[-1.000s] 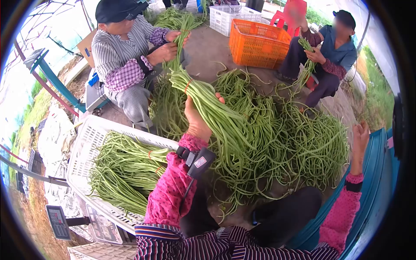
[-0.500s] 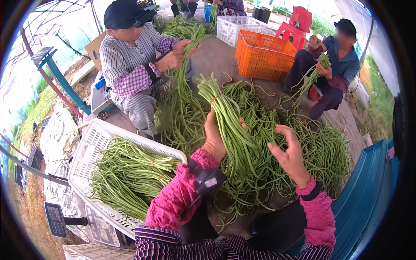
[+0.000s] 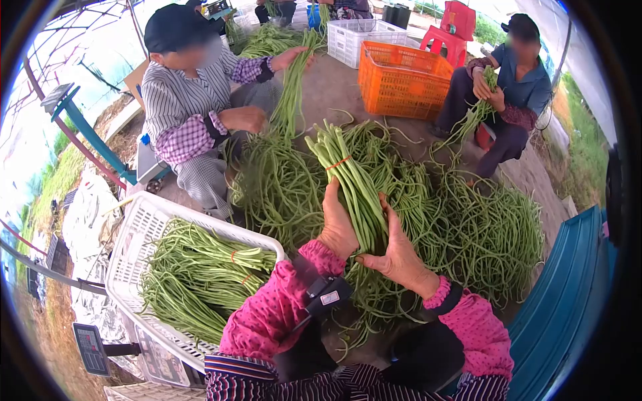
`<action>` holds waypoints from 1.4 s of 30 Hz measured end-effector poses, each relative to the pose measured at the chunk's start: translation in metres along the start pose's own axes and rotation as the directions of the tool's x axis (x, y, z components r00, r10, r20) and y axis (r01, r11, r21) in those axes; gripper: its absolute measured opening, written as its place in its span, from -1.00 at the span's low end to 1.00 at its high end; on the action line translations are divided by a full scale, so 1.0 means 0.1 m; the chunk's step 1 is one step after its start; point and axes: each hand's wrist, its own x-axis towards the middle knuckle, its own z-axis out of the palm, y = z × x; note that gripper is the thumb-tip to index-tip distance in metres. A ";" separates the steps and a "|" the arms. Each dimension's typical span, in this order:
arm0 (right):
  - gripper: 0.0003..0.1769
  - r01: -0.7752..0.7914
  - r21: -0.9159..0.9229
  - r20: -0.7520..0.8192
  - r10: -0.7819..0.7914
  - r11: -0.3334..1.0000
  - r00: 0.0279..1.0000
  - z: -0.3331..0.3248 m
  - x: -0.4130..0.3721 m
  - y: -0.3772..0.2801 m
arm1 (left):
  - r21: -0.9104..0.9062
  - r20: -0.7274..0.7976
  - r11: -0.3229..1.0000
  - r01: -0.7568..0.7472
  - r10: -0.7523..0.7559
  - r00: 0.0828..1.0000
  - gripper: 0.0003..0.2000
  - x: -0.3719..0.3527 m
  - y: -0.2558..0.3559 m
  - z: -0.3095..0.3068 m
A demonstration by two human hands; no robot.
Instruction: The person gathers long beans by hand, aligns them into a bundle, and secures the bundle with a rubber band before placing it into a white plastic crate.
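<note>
A bundle of long beans (image 3: 353,177), tied near its upper end with a red rubber band (image 3: 338,162), stands tilted in front of me. My left hand (image 3: 338,226) is closed around its left side, below the band. On the lower right side, my right hand (image 3: 399,259) grips the same bundle with thumb and fingers. Some of the fingers are hidden behind the beans. Beneath and beyond both hands spreads a big pile of loose long beans (image 3: 491,234). To the left, a white crate (image 3: 131,257) holds banded bean bundles (image 3: 194,274).
A person in a striped shirt (image 3: 190,87) handles beans at left; another in blue (image 3: 525,87) holds some at right. An orange crate (image 3: 404,83), white crate (image 3: 364,43) and red stool (image 3: 455,30) stand beyond. A scale display (image 3: 91,349) is lower left.
My right hand has moved left and down and closed onto the bundle, which now stands more compact. The striped-shirt person's hands have moved apart; the person in blue has brought both hands together.
</note>
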 end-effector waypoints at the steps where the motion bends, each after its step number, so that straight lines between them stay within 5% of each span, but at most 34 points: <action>1: 0.34 -0.037 -0.042 0.024 0.038 0.998 0.999 0.00 0.01 -0.04 | 0.008 -0.020 1.000 -0.022 0.022 1.000 -0.37 0.00 -0.01 0.01; 6: 0.03 -0.148 0.004 -0.079 0.148 0.989 0.986 0.07 0.02 0.07 | 0.009 -0.004 0.993 -0.117 0.117 0.993 -0.51 0.04 -0.11 0.02; 11: -0.32 -0.239 0.240 -0.207 0.290 0.941 0.934 0.09 0.04 0.23 | 0.413 0.110 0.886 -0.212 0.182 0.977 -0.54 -0.04 -0.23 0.09; 14: -0.41 -0.325 0.626 0.003 0.414 0.709 0.910 -0.12 0.08 0.31 | 0.607 0.270 0.732 -0.310 0.177 0.947 -0.50 -0.09 -0.16 0.15; 18: -0.42 -0.331 0.848 0.224 0.287 0.414 0.931 -0.45 0.10 0.24 | 0.562 0.293 0.806 -0.186 0.016 0.956 -0.45 -0.18 0.04 0.22; 19: -0.35 -0.325 0.871 0.223 0.292 0.369 0.930 -0.47 0.08 0.22 | 0.551 0.242 0.808 -0.212 0.088 0.966 -0.49 -0.13 0.03 0.20; 23: -0.23 -0.308 0.901 0.242 0.235 0.307 0.941 -0.49 0.06 0.17 | 0.512 0.159 0.851 -0.117 0.040 0.986 -0.47 0.00 0.03 0.02; 26: -0.27 -0.340 0.920 0.334 0.063 0.196 0.941 -0.50 0.02 0.22 | 0.536 0.283 0.836 -0.120 -0.044 0.958 -0.39 -0.04 0.03 0.08; 30: -0.30 -0.463 0.860 0.468 0.029 0.213 0.883 -0.42 -0.01 0.18 | 0.567 0.394 0.822 -0.062 -0.204 0.896 -0.24 -0.01 0.04 0.04; 38: -0.41 -0.543 0.818 0.519 0.162 0.189 0.839 -0.40 -0.02 0.07 | 0.397 0.307 0.915 0.063 -0.197 0.931 -0.31 -0.05 -0.02 0.08; 42: -0.44 -0.476 0.825 0.383 0.319 0.305 0.867 -0.38 -0.01 0.06 | 0.320 0.296 0.947 0.024 -0.124 0.947 -0.36 -0.02 0.04 0.07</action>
